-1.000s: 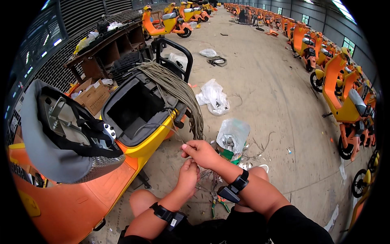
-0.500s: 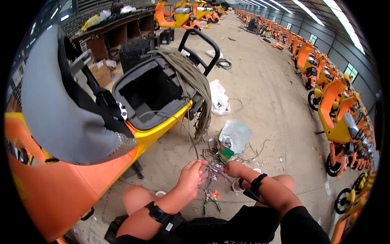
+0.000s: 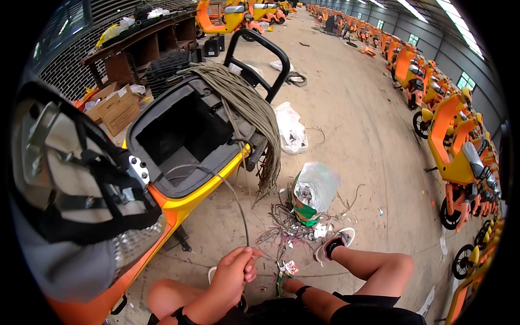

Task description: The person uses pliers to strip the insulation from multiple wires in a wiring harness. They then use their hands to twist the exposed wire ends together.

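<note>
grey cable (image 3: pixel 236 198) in the left hand (image 3: pixel 232 274), pinched between thumb and fingers; right hand (image 3: pixel 292 286) by green-handled pliers (image 3: pixel 279 283), its finger state i cannot tell; farther, scrap wires (image 3: pixel 280 232), the open seat box (image 3: pixel 180 190) the cable reaches, draped cable bundle (image 3: pixel 246 105), rows of orange scooters (image 3: pixel 444 130)

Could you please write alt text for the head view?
A person's left hand holds a thin cable that runs to the open compartment of an orange-and-yellow scooter, while the right hand is by green-handled pliers on the floor. A cord bundle drapes over the scooter's rear.
</note>
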A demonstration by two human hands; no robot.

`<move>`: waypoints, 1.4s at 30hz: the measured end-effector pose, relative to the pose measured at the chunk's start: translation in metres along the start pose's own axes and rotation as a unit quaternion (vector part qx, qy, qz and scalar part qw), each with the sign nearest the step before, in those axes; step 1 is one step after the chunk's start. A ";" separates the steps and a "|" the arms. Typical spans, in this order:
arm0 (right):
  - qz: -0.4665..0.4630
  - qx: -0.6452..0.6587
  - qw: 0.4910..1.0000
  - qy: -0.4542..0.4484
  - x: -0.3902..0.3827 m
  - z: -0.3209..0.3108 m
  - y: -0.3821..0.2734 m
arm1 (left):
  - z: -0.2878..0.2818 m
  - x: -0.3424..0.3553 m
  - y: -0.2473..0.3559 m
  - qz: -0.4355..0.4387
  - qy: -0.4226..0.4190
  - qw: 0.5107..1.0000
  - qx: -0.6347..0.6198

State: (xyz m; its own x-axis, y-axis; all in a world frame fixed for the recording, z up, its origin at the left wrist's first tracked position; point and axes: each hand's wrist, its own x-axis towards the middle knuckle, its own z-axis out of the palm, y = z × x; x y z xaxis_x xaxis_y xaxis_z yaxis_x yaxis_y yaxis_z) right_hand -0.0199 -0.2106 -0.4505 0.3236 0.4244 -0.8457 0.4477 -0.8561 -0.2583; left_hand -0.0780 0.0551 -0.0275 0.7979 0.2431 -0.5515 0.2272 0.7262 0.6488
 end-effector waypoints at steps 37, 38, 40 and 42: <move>-0.148 -0.118 0.976 0.112 -0.072 -0.107 0.029 | 0.019 0.051 -0.010 0.151 -0.006 0.987 0.054; -0.137 -0.113 0.969 0.174 -0.086 -0.111 0.051 | 0.027 0.057 -0.011 0.165 -0.018 0.985 0.058; -0.015 0.017 0.991 0.129 -0.139 -0.153 0.025 | 0.022 0.062 -0.012 0.180 0.013 0.981 0.068; 0.038 0.163 0.972 0.166 -0.208 -0.194 0.007 | 0.020 0.071 -0.011 0.201 0.026 0.976 0.075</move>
State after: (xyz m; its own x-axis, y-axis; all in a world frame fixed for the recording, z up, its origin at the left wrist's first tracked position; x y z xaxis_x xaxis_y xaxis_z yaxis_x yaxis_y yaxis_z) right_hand 0.0778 -0.2475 -0.1852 0.6204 0.3825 -0.6847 0.1428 -0.9135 -0.3809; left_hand -0.0131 0.0517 -0.0635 0.8106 0.5243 -0.2607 -0.0161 0.4649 0.8852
